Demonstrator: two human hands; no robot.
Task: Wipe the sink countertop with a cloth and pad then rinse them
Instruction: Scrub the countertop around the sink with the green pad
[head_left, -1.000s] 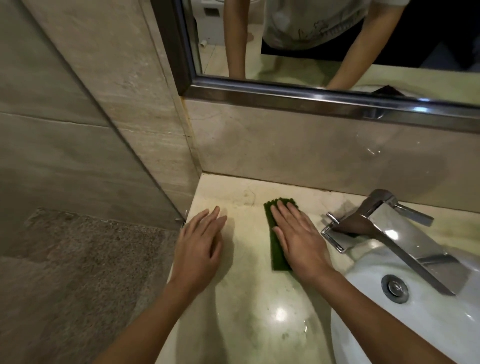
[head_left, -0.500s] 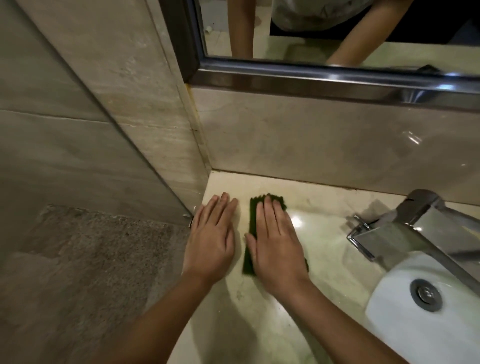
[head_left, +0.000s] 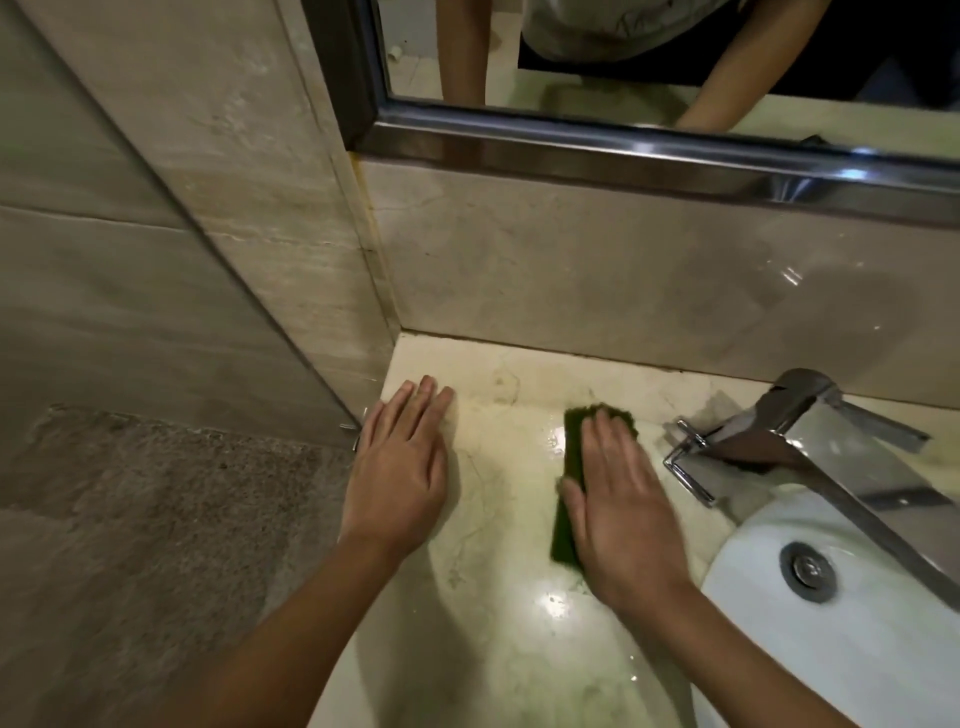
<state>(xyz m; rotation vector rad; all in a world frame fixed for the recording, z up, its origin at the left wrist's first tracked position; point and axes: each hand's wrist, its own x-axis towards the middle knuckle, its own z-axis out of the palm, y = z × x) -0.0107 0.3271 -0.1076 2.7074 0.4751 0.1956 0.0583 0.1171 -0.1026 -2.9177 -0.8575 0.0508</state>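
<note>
Green scouring pad (head_left: 573, 447), flat rectangle w/ a coarse fibrous face, lies lengthwise on the countertop (head_left: 506, 467), between our two hands and just left of the tap. Head view, the only one we have: our right hand (head_left: 623, 509) lies flat on the pad, fingers straight and together, palm down, pressing not clasping; only the pad's left strip and far edge show past it. Our left hand (head_left: 400, 478) rests spread on bare stone near the counter's far-left corner, fingers straight, holding nothing, well apart from the pad.

Counter is cream polished marble, faintly veined, w/ wet glints near the pad and closer to us. At right, a white glazed basin (head_left: 753, 649), rounded rim, w/ a round metal drain (head_left: 808, 569). Chrome tap (head_left: 810, 431), angular, flat sloping spout, reaches over the basin. Far side: glossy beige stone backsplash (head_left: 571, 270), above it a mirror (head_left: 675, 67) in a brushed steel frame, reflecting our arms. Left: matte streaked wall tiles (head_left: 130, 260); below them a rough speckled grey surface (head_left: 130, 519), material unclear.
</note>
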